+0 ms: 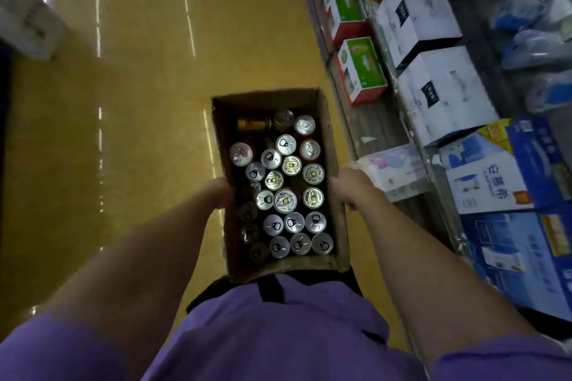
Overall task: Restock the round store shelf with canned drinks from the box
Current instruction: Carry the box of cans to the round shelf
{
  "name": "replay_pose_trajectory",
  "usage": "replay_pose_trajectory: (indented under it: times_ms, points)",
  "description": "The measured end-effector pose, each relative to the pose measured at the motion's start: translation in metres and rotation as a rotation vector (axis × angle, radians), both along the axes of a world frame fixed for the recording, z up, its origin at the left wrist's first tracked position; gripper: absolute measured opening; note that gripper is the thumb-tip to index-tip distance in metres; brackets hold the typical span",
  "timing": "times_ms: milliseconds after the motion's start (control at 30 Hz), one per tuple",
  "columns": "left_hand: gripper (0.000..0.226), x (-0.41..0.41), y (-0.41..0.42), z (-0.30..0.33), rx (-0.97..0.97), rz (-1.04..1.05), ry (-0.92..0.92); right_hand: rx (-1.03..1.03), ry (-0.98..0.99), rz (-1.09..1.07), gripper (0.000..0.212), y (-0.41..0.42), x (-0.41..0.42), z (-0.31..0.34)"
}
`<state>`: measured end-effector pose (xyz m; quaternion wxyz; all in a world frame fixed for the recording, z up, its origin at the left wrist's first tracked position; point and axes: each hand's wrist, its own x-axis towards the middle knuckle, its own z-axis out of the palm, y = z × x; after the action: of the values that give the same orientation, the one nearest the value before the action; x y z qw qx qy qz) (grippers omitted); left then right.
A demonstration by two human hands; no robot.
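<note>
Two dozen or so canned drinks [285,200] stood upright in the open cardboard box [328,145], their pull-tab tops showing, with one gold can [252,123] lying on its side at the far end. The box was carried at waist height against a purple shirt [278,334], above a glossy yellow floor [139,71]. The left hand [220,193] gripped the left wall and the right hand [349,187] the right wall, the fingers of each clamped on the cardboard near its middle. To the right ran a straight shelf [376,130] of white cartons [418,14], green-topped boxes [362,69] and blue cartons [507,176]. No round shelf was in view, so the restocking itself looked not yet begun.

Most of the risk seemed to lie in the load: the box appeared heavy and was held only by its thin side walls, which could buckle or tear under the grip, and any tilt could send the loosely packed cans sliding toward the emptier far end. Passing just beside the shelf, the right elbow or a box corner might also catch the protruding cartons.
</note>
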<state>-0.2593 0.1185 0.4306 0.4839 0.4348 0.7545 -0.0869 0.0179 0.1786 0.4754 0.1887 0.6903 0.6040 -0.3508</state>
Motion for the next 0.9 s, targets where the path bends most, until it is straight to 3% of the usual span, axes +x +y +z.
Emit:
replay_pose_trajectory:
  times_ms: [133,267,400,700,900]
  points:
    - [0.017,-0.005,0.037,-0.001,-0.008,-0.049,0.007,-0.031,-0.001,-0.004,0.021,0.039,0.002,-0.013]
    - [0.036,-0.005,0.093,-0.010,-0.012,-0.086,0.055,-0.057,0.012,-0.002,0.033,0.094,-0.002,-0.037]
    - [0.036,-0.007,0.164,-0.007,-0.064,-0.186,0.137,-0.037,0.066,-0.002,0.032,0.169,-0.009,-0.057]
    - [0.039,-0.021,0.287,-0.001,-0.109,-0.111,0.075,-0.156,0.049,-0.071,0.020,0.298,-0.023,-0.057]
    - [0.038,-0.051,0.339,-0.004,-0.118,-0.051,0.034,-0.198,0.048,-0.116,0.031,0.351,-0.053,-0.056]
